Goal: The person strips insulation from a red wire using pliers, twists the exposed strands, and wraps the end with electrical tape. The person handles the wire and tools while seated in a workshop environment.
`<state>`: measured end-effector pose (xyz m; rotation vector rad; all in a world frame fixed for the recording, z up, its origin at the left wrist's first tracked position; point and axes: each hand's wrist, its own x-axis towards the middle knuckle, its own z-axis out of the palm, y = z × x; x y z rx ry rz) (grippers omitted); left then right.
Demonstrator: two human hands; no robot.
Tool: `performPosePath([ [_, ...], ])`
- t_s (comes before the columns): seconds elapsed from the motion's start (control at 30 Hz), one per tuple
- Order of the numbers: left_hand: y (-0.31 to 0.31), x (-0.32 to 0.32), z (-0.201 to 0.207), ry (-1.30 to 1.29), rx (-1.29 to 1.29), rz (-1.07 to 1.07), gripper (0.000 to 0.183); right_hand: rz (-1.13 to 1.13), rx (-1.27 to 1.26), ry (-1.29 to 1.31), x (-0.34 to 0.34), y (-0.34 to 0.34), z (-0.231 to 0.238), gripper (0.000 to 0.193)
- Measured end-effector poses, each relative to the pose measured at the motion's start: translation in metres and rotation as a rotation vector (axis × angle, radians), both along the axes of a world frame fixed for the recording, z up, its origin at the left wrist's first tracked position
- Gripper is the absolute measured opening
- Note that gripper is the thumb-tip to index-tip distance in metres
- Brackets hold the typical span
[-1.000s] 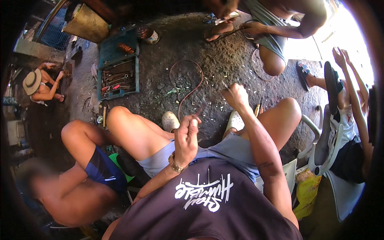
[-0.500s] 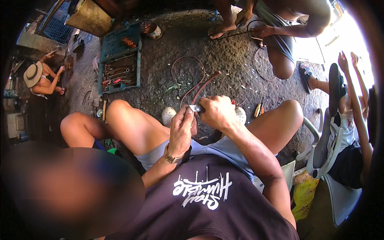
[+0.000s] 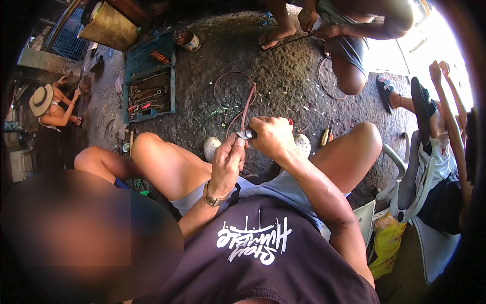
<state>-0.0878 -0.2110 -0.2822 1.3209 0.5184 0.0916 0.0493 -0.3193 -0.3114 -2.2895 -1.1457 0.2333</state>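
My left hand (image 3: 228,162), a watch on its wrist, pinches a reddish-brown cable (image 3: 247,107) between thumb and fingers. The cable's free end points away from me, and a thin loop of it lies on the ground beyond. In my right hand (image 3: 273,138) is a knife; its short metal blade (image 3: 246,135) meets the cable just above my left thumb. My right fingers cover most of the handle. Something red shows behind that hand. Both hands are close together above my lap, between my bent knees.
An open teal toolbox (image 3: 174,96) with wrenches lies far left, near a can (image 3: 189,41). White perforated clogs (image 3: 212,148) are on my feet. A yellow-handled screwdriver (image 3: 325,137) lies right. A co-worker (image 3: 349,50) handles a dark cord; another person sits right, beside a chair (image 3: 405,200).
The cable's free end has swung left and stands more upright. My hands stay together with the blade at the cable. The co-worker's hands have shifted along the dark cord.
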Motion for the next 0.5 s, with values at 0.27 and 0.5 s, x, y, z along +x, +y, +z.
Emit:
performPosePath([
  [0.27, 0.005, 0.004, -0.022, 0.12, -0.082, 0.059, 0.027, 0.014, -0.16, 0.087, 0.002, 0.01, -0.05, 0.022],
  [0.5, 0.004, -0.022, -0.016, 0.121, -0.227, 0.151, 0.025, -0.36, -0.338, 0.24, 0.056, -0.01, -0.093, 0.034],
])
